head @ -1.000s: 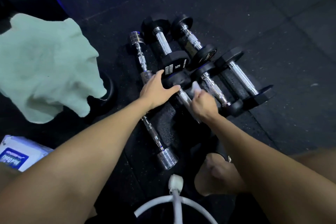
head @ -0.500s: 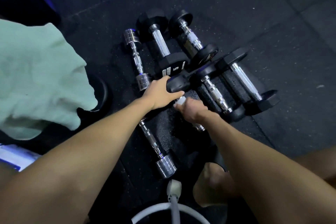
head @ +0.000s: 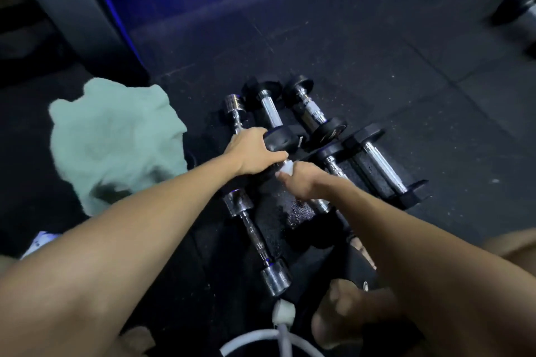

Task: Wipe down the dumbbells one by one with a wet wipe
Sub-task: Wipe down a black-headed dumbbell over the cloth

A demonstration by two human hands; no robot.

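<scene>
A dark rubber floor [head: 377,46] carries everything. A pale green towel [head: 116,142] lies bunched at the left. Beside it sits a cluster of dumbbells [head: 377,165], black-ended and chrome ones lying close together, with a slim chrome dumbbell [head: 255,238] nearest the viewer. The left hand [head: 252,151] curls over the black end of one dumbbell in the middle of the cluster, gripping it. The right hand [head: 301,180] is closed around that dumbbell's handle just beside the left, pinching a white wet wipe [head: 285,167] against the metal. A white cable [head: 278,336] loops at the bottom edge.
</scene>
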